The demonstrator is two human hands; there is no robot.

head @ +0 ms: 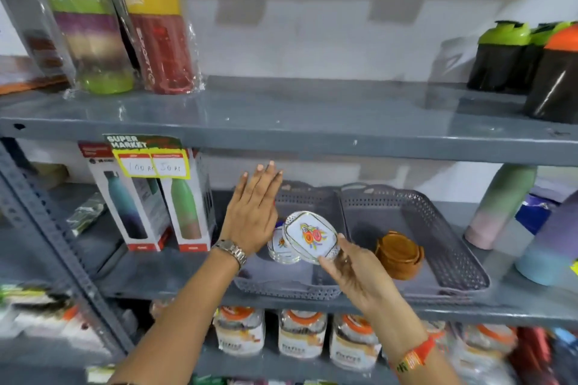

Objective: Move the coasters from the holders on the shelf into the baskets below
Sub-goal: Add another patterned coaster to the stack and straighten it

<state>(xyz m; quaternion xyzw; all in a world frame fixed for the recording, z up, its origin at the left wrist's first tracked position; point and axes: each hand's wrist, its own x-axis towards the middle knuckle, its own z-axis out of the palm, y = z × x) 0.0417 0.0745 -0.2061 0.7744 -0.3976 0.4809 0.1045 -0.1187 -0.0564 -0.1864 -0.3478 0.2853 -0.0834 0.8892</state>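
The right hand (pixel 353 272) grips a white coaster (pixel 311 236) with a floral print by its lower right edge, thumb on the printed face and fingers behind; the coaster is tilted, face toward the camera, and held above the left grey basket (pixel 287 289). Just behind and to the left of the held coaster, a clear holder with further white coasters (pixel 280 247) stands inside the same basket, partly hidden by the held piece. The left hand (pixel 253 212) is empty, fingers extended and close together, palm turned toward the basket interior; it hovers at the left side of the basket, near the clear holder, and contact with it cannot be confirmed. A metal wristwatch (pixel 231 251) sits on the left wrist. The right grey basket (pixel 438 228) adjoins the left one on the same grey metal shelf (pixel 156 275) and contains a brown round coaster set (pixel 400 255), well apart from both hands. Boxed bottles (pixel 150 206) stand left of the baskets; the upper shelf board (pixel 281 125) above the baskets carries wrapped bottles (pixel 125 25) at left and dark shakers (pixel 531 66) at right
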